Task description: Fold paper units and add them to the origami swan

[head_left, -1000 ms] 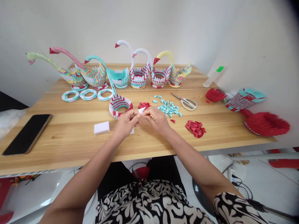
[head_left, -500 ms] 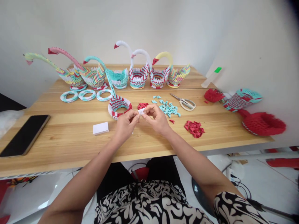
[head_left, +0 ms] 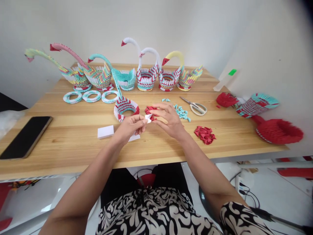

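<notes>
L hand (head_left: 130, 127) pinches 1 white slip (head_left: 148, 118), folded, above table (head_left: 73, 147), nr 1 of 2 red piles (head_left: 204, 135); R hand (head_left: 170, 120) beside it, fingers parted, contact unclear. Slack L grip could let folds spring open. Also shown: 3 rings (head_left: 66, 97), 6 swan necks (head_left: 68, 49), 1 phone (head_left: 25, 137), 1 pr. scissors (head_left: 190, 103).

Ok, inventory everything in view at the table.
Swans: several, mixed colours, back
Rings: three, teal-white, left
Phone: one, black, left
Paper stack: one, white, left
Loose paper: some, white, centre
Basket: one, red-white-teal, centre
Pieces: many, red or teal, centre-right
Scissors: one, cream-handled, right
Tube: one, white-green, right
Models: several, red-teal, right
Folded paper: one, white, in left hand
Left hand: one, bare, centre
Right hand: one, bare, centre
</notes>
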The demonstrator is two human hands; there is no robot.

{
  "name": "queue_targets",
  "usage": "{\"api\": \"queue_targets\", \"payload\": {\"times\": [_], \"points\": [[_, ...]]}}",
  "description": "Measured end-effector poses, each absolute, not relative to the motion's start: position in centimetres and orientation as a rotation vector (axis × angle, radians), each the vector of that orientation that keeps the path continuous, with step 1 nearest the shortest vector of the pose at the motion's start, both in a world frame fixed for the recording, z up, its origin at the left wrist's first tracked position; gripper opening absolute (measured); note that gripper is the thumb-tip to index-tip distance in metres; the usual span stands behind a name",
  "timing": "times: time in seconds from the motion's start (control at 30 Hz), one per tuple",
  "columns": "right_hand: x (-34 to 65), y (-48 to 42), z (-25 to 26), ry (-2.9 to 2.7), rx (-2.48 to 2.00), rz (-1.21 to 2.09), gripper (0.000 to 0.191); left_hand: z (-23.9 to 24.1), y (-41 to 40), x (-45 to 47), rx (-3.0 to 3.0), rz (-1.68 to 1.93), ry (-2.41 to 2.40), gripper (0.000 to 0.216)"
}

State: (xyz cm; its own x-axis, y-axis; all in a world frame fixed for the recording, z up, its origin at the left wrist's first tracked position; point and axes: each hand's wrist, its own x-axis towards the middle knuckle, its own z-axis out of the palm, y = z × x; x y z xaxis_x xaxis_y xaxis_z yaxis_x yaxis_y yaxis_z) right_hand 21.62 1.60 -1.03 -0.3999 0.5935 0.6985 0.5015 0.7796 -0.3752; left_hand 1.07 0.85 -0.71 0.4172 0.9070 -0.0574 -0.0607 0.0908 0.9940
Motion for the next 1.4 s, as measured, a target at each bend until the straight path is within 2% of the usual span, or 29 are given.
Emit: {"api": "queue_targets", "payload": {"times": [0.17, 0.73, 1.0, 1.2, 1.4], "points": [[21.5, 2.2, -1.4, -2.186, -0.682, 0.071, 0.011, -0.3, 0.5, 1.2, 1.293, 0.751, 0.909, 0.028], [21.4, 2.3, -1.7, -2.196, -0.589, 0.11, 0.01, -0.9, 0.9, 1.3, 1.479, 0.774, 0.936, 0.014], [21.2, 1.9, -1.8, -2.139, -0.798, 0.38, 0.014, -1.2, 0.5, 1.5, 1.953, 0.956, 1.009, 0.015], [20.5, 1.2, -1.6, -1.928, -0.947, 0.652, 0.011, -1.4, 0.4, 1.6, 1.944, 1.023, 1.02, 0.015], [20.0, 1.0, -1.6, -1.692, -0.949, 0.998, 0.024, -1.9, 0.5, 1.6, 2.005, 1.105, 1.16, 0.018]]}}
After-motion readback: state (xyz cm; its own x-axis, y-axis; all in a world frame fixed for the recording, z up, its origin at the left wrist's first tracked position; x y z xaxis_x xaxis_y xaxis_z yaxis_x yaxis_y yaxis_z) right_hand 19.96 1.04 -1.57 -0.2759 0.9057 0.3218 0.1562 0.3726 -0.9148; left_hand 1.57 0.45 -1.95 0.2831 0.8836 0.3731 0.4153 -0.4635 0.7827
